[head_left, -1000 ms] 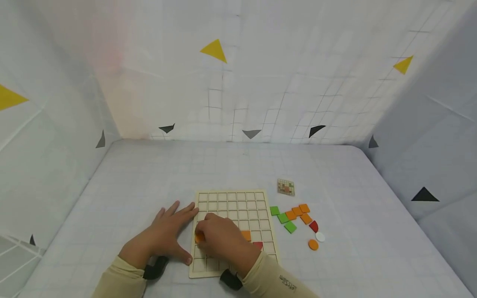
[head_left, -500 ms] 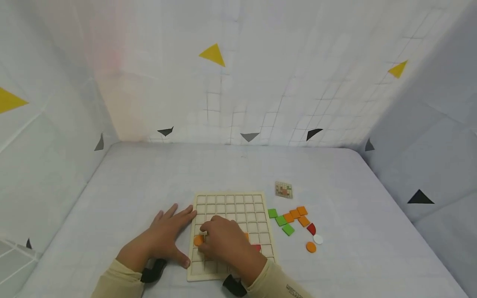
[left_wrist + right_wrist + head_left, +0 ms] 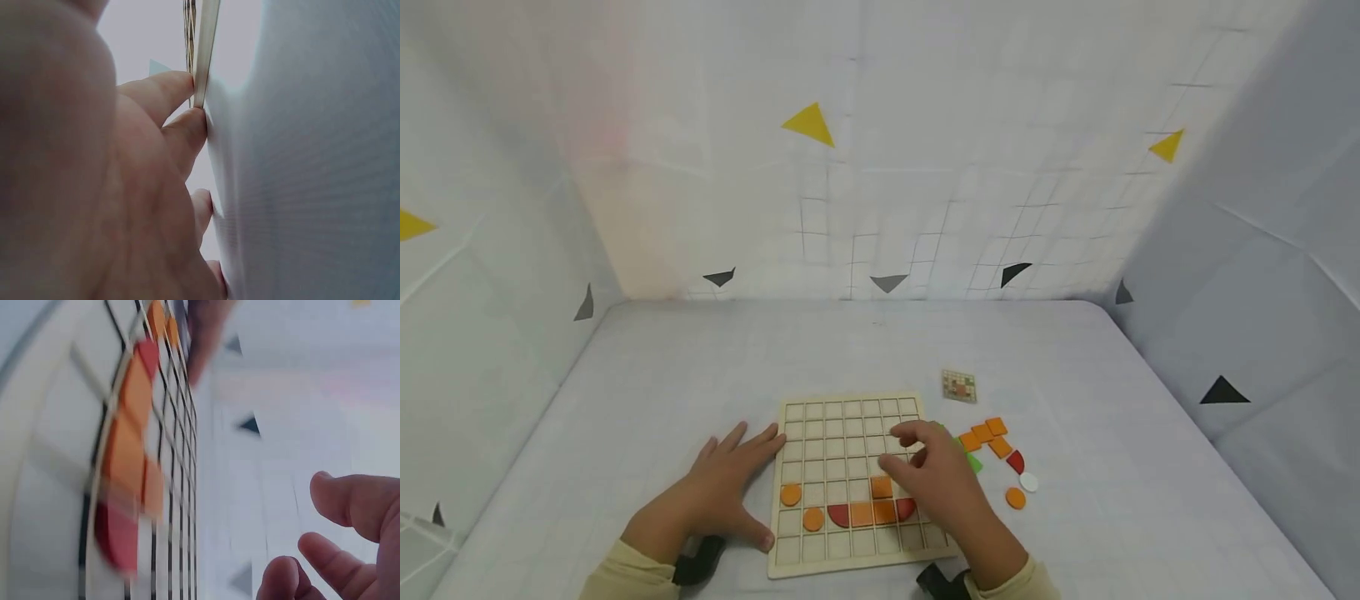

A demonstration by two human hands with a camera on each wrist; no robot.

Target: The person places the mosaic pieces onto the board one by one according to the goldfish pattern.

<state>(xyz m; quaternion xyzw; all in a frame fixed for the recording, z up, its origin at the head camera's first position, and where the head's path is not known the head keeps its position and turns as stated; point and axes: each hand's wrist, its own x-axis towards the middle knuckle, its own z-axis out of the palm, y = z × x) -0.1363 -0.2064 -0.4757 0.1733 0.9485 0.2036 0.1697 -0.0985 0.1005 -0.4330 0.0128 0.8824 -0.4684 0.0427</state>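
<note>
A pale wooden grid board (image 3: 805, 572) lies flat on the table. My left hand (image 3: 718, 492) has its fingers spread, with fingertips and thumb touching the board's left edge. In the left wrist view, two fingertips meet the board's side (image 3: 205, 56). My right hand (image 3: 943, 483) hovers over the board's right part, fingers loosely bent, thumb apart, holding nothing. Set in the cells are two orange discs (image 3: 813, 519), a red quarter-round tile (image 3: 838, 516), several orange square tiles (image 3: 862, 513) and another red rounded tile (image 3: 906, 508), partly beside my right hand.
Right of the board lie loose orange squares (image 3: 982, 432), green squares (image 3: 974, 463) partly hidden by my right hand, a red quarter-round (image 3: 1016, 461), a white disc (image 3: 1028, 482) and an orange disc (image 3: 1016, 498). A small pattern card (image 3: 959, 386) lies behind them.
My right hand has left the orange disc at the board's left column and moved right, its fingers parting. The disc stays in its cell. My left hand still touches the board's edge.
</note>
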